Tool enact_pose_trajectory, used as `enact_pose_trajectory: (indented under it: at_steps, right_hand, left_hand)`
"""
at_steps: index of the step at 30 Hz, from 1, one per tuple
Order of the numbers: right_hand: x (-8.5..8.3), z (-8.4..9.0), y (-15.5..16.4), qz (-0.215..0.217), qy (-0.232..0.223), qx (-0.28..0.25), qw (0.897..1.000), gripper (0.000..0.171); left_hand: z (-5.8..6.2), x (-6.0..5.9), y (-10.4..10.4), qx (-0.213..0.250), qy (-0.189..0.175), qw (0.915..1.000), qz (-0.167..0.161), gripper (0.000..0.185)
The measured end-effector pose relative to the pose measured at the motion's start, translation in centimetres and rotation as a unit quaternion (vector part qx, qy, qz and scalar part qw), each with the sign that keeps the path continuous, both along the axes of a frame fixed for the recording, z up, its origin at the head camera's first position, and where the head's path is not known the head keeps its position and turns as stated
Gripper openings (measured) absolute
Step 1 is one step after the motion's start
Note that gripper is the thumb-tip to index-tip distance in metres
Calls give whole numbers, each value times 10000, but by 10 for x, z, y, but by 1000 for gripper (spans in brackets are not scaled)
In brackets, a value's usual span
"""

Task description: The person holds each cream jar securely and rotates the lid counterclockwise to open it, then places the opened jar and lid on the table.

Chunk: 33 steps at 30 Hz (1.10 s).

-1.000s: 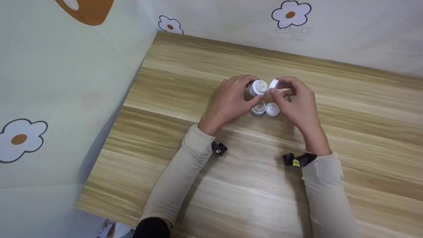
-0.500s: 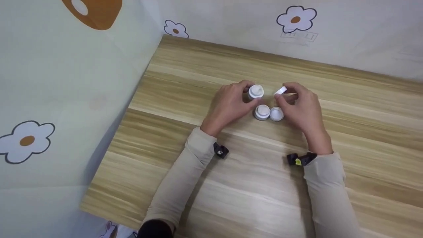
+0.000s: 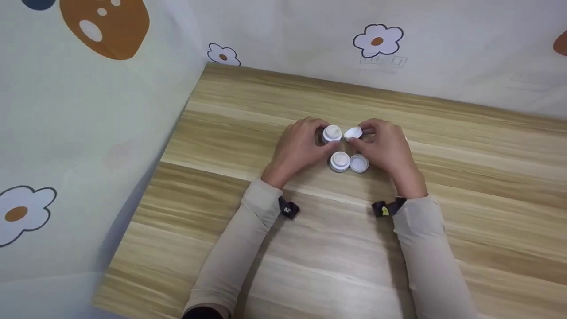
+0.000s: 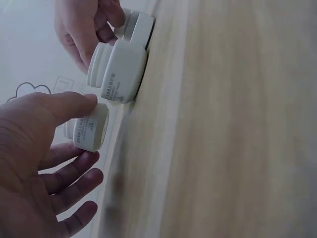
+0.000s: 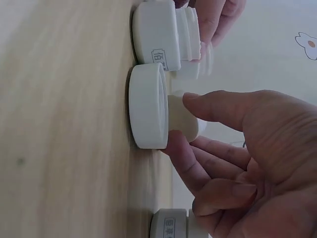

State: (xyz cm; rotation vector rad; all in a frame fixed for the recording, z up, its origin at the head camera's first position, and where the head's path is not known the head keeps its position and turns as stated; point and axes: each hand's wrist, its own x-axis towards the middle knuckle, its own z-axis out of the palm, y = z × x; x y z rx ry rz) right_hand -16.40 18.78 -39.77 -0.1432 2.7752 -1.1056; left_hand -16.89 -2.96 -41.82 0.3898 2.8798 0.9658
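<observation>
My left hand (image 3: 299,148) grips a small white lidless jar (image 3: 332,134) between thumb and fingers; printed text shows on its side in the left wrist view. My right hand (image 3: 387,148) pinches a white round lid (image 3: 353,134) by its edge, just right of that jar. Its pale inner side partly faces the head camera. Nearer to me, a second lidless white jar (image 3: 339,161) stands upright on the table. Against its right side lies an upturned lid (image 3: 359,163), hollow side up. In the right wrist view the held lid (image 5: 184,119) is partly hidden behind this upturned lid.
Another white jar (image 5: 171,224) stands at the bottom of the right wrist view; the right hand hides it in the head view. The wood-grain table (image 3: 336,248) meets a wall (image 3: 301,35) with printed flowers at the back, and its left edge borders a pale sheet.
The head view has tilted, shifting the scene. My left hand has moved its jar off the standing jar, which now shows fully. My right hand has turned its lid and brought it closer to the jar.
</observation>
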Motion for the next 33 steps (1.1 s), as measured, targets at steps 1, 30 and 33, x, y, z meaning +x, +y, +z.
enact_pose_trajectory:
  at_steps: [1,30,33]
  right_hand:
    - [-2,0,-2,11,-1,64,10000,43]
    - [6,11,11,-527,862,361,9942,42]
    - [4,10,18,-739,943,564,9912,48]
  left_hand:
    - [0,-2,-2,-28,-19,10000,-27,48]
    - [35,2,-13,410,553,9976,21,52]
    - [44,1,-4,562,648,9963,-92,46]
